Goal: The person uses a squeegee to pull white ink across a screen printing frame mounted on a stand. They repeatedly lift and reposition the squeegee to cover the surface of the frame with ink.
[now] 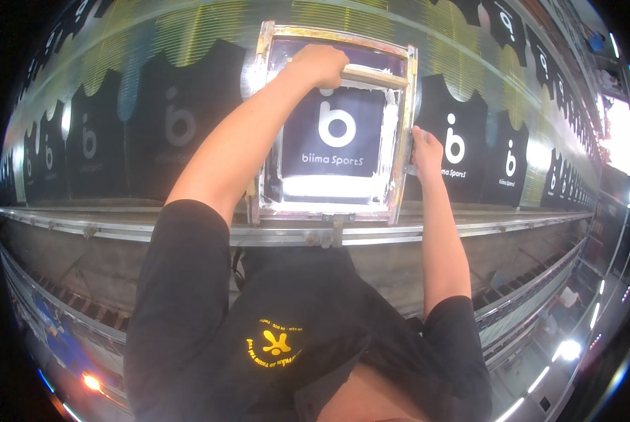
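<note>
A screen-printing frame (339,33) lies over a black fabric piece, in front of my chest. Through its mesh shows a white printed design (337,129) with a line of lettering below. My left hand (320,65) is closed round the wooden handle of a squeegee (377,76), which spans the far part of the frame. White ink (332,188) makes a thick band along the near end of the mesh and streaks its right side. At the frame's right side my right hand (427,149) is closed on the rail or a part fixed to it; its fingertips are partly hidden.
Black cut fabric pieces with the same white design, such as one to the left (181,116) and one to the right (453,126), lie in rows along the long table. A metal rail (280,233) runs along the table's near edge, between it and my body.
</note>
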`<state>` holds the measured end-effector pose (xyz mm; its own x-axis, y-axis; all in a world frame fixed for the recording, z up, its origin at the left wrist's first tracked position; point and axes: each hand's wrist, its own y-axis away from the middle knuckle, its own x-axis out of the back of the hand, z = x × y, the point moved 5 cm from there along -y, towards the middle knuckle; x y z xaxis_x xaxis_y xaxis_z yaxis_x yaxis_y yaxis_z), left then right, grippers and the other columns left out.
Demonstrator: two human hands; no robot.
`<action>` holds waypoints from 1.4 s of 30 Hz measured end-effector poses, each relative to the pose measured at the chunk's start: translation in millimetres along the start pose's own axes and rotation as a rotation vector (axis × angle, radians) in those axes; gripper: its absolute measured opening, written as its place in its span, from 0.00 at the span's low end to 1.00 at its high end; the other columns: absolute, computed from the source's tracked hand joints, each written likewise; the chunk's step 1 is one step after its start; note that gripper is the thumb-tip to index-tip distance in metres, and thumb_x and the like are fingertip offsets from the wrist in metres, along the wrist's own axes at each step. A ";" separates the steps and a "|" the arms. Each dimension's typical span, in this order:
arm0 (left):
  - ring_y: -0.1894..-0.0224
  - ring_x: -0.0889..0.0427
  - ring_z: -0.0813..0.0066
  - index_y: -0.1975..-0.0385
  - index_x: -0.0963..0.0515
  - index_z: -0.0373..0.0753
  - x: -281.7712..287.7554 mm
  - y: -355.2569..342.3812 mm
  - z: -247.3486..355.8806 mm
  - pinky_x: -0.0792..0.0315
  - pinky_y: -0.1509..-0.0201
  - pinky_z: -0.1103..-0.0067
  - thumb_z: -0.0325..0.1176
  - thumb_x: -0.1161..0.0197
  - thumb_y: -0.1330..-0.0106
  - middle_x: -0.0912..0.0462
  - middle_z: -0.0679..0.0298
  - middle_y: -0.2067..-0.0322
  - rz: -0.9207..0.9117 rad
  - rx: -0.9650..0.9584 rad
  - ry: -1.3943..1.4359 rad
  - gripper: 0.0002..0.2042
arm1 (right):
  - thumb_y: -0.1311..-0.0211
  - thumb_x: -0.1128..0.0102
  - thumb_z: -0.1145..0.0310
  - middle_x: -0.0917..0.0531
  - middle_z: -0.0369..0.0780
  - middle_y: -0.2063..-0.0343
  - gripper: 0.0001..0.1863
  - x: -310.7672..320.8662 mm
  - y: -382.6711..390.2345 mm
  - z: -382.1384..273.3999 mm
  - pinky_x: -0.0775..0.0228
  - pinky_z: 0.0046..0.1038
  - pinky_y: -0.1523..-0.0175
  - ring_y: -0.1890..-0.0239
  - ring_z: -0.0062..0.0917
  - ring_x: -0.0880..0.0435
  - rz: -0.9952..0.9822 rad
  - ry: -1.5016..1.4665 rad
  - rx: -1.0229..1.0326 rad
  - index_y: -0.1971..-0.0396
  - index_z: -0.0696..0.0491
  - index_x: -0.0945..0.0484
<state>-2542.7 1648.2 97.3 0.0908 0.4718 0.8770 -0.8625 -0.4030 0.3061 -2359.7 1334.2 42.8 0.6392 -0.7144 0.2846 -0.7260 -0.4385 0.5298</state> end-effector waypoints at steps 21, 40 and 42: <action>0.34 0.18 0.59 0.36 0.20 0.40 -107.3 295.3 103.3 0.21 0.33 0.66 0.23 0.30 0.43 0.15 0.59 0.37 0.393 -0.174 0.144 0.30 | 0.26 0.28 0.61 0.10 0.38 0.62 0.19 -11.8 47.4 -85.3 0.21 0.24 0.57 0.64 0.17 0.15 0.153 -0.126 0.472 0.50 0.63 0.14; 0.44 0.12 0.52 0.39 0.17 0.41 -13.5 456.9 -213.1 0.18 0.42 0.58 0.29 0.34 0.38 0.10 0.56 0.46 -0.049 0.014 0.159 0.24 | 0.25 0.29 0.64 0.12 0.38 0.58 0.15 -370.5 174.3 -30.4 0.22 0.26 0.49 0.56 0.20 0.15 0.168 -0.106 0.411 0.46 0.56 0.15; 0.50 0.11 0.50 0.41 0.16 0.46 2.1 437.6 -227.4 0.17 0.48 0.57 0.31 0.35 0.36 0.09 0.55 0.52 -0.003 -0.009 0.137 0.21 | 0.27 0.28 0.62 0.11 0.38 0.58 0.16 -370.1 178.3 -29.6 0.22 0.27 0.48 0.56 0.22 0.14 0.197 -0.022 0.392 0.47 0.55 0.15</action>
<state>-3033.1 1651.1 149.0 0.0249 0.5763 0.8169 -0.8670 -0.3944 0.3047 -2718.3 1536.5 55.6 0.4767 -0.8148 0.3300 -0.8775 -0.4638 0.1225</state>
